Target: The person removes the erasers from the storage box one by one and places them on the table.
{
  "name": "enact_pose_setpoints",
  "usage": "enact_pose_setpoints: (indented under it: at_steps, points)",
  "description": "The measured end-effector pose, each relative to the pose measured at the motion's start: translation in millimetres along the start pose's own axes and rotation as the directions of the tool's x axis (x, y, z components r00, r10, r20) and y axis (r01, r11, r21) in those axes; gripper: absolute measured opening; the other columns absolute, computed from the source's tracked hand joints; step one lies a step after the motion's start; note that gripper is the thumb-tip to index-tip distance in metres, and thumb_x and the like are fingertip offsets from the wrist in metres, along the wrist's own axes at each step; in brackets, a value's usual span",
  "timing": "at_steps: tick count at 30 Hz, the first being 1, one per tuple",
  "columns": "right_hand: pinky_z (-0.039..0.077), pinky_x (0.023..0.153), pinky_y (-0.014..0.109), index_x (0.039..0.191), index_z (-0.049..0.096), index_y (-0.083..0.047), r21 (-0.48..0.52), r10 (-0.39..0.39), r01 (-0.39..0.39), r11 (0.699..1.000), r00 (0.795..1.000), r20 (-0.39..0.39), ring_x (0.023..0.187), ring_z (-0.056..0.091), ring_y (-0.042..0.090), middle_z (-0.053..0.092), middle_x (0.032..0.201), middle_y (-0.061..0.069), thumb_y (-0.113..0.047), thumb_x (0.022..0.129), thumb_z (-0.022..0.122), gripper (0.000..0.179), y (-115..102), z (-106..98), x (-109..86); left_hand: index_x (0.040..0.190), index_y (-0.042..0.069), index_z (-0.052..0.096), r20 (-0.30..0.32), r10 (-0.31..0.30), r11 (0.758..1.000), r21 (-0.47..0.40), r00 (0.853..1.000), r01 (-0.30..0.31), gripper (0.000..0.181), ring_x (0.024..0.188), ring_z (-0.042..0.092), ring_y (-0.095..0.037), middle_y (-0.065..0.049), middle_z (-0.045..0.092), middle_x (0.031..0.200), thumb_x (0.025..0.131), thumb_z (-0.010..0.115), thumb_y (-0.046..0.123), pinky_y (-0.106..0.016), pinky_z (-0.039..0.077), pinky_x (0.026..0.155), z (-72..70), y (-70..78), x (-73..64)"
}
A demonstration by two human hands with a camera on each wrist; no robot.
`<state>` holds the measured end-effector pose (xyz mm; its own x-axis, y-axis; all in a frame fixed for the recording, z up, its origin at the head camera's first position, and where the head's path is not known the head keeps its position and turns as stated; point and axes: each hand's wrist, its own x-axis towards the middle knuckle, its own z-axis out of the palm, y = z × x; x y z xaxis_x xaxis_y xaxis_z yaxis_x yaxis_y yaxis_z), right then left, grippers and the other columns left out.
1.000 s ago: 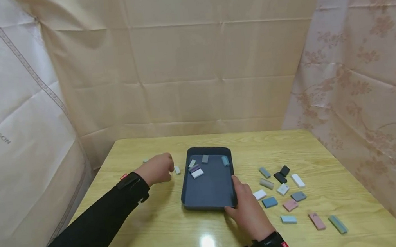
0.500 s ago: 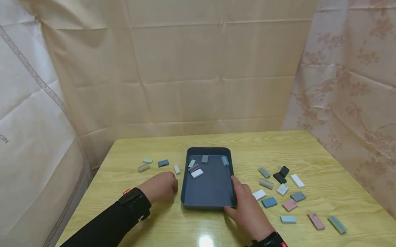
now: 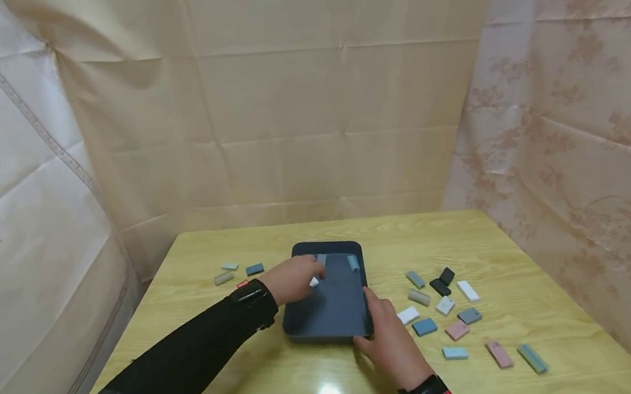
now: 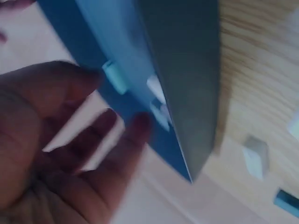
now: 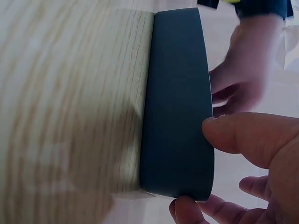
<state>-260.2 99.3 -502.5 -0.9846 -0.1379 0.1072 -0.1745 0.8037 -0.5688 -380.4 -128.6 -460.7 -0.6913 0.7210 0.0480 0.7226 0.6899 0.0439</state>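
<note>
My left hand point(image 3: 294, 279) is over the left side of the dark grey-blue tray point(image 3: 326, 321). In the left wrist view its fingers are spread apart, nothing between them. A small white block point(image 3: 314, 281) shows by the fingertips in the head view. Inside the tray lie a teal block point(image 4: 114, 77), a white block point(image 4: 156, 88) and a grey block point(image 3: 321, 259); the hand hides others. My right hand point(image 3: 391, 340) grips the tray's near right corner, thumb point(image 5: 222, 133) on the near wall and fingers along the right side.
Several blocks lie scattered right of the tray, among them a black block point(image 3: 440, 287), a pink block point(image 3: 499, 354) and a green block point(image 3: 532, 358). Left of it are a beige round-sided block point(image 3: 224, 278), a blue block point(image 3: 255, 269) and a pale green block point(image 3: 229, 266).
My left hand has moved from the table beside the tray up and right to over the tray. The right hand keeps its grip on the corner. The head view has shifted slightly.
</note>
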Motion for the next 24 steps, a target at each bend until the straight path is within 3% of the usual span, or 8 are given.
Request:
enact_pose_setpoints:
  at_steps: [3,6,9,12,15,19,24]
  points:
    - [0.043,0.096,0.048,0.152,0.026,-0.008,0.015,-0.009,0.009,1.0,1.0,-0.002,0.117,0.049,0.027,0.045,0.13,0.02,-0.021,0.077,0.084,0.095,1,1,-2.4,0.107,0.016,0.07,0.057,-0.01,0.995,0.103,0.998,0.004,0.021,0.088,0.059,-0.017,-0.002,0.062,0.098,0.088,0.069,0.007,-0.032,0.05,0.074,16.4,4.3,16.1]
    - [0.043,0.096,0.048,0.152,0.026,-0.009,0.022,-0.022,0.022,1.0,1.0,-0.005,0.118,0.049,0.027,0.045,0.13,0.02,-0.021,0.078,0.083,0.095,2,2,-3.1,0.098,0.016,0.071,0.068,-0.036,0.971,0.239,0.997,0.018,0.01,0.079,0.057,-0.017,-0.003,0.062,0.089,0.091,0.066,0.011,-0.034,0.046,0.07,29.3,5.9,26.0]
    - [0.044,0.096,0.047,0.153,0.025,-0.009,0.027,-0.034,0.034,0.999,0.999,-0.014,0.118,0.049,0.026,0.045,0.13,0.019,-0.022,0.079,0.082,0.094,3,0,-2.5,0.092,0.015,0.071,0.058,-0.04,0.938,0.346,0.998,0.017,0.008,0.077,0.054,-0.018,-0.004,0.061,0.087,0.093,0.063,0.013,-0.036,0.041,0.068,35.9,7.5,30.9]
    - [0.044,0.095,0.046,0.153,0.024,-0.01,0.036,-0.039,0.04,0.999,0.999,-0.022,0.117,0.049,0.026,0.044,0.129,0.018,-0.023,0.08,0.082,0.094,2,0,-3.9,0.091,0.013,0.072,0.049,-0.035,0.925,0.38,0.998,0.014,0.01,0.08,0.054,-0.019,-0.005,0.063,0.091,0.094,0.062,0.013,-0.037,0.042,0.071,36.1,11.2,26.8]
    - [0.044,0.095,0.046,0.153,0.024,-0.009,0.046,-0.046,0.047,0.998,0.999,-0.029,0.117,0.049,0.026,0.044,0.129,0.018,-0.022,0.08,0.081,0.093,2,1,-5.5,0.092,0.015,0.073,0.05,-0.008,0.953,0.303,0.999,-0.008,0.01,0.081,0.057,-0.018,-0.003,0.062,0.092,0.091,0.065,0.01,-0.037,0.046,0.076,32.5,18.3,20.3]
    - [0.044,0.095,0.046,0.153,0.024,-0.008,0.046,-0.061,0.062,0.997,0.998,-0.02,0.118,0.049,0.027,0.045,0.13,0.019,-0.021,0.08,0.081,0.093,0,0,-4.9,0.094,0.019,0.074,0.062,0.067,0.991,0.108,0.996,-0.074,0.018,0.079,0.056,-0.009,0.004,0.059,0.089,0.083,0.072,0.005,-0.028,0.049,0.072,26.6,27.4,7.0]
    - [0.044,0.096,0.046,0.153,0.024,-0.009,0.023,-0.029,0.029,0.999,0.999,-0.017,0.117,0.049,0.026,0.045,0.131,0.018,-0.022,0.08,0.082,0.094,2,1,-3.9,0.1,0.019,0.073,-0.004,0.114,0.993,-0.027,0.993,-0.114,0.025,0.083,0.054,-0.007,0.006,0.059,0.093,0.08,0.073,0.004,-0.024,0.049,0.071,10.9,31.2,-11.8]
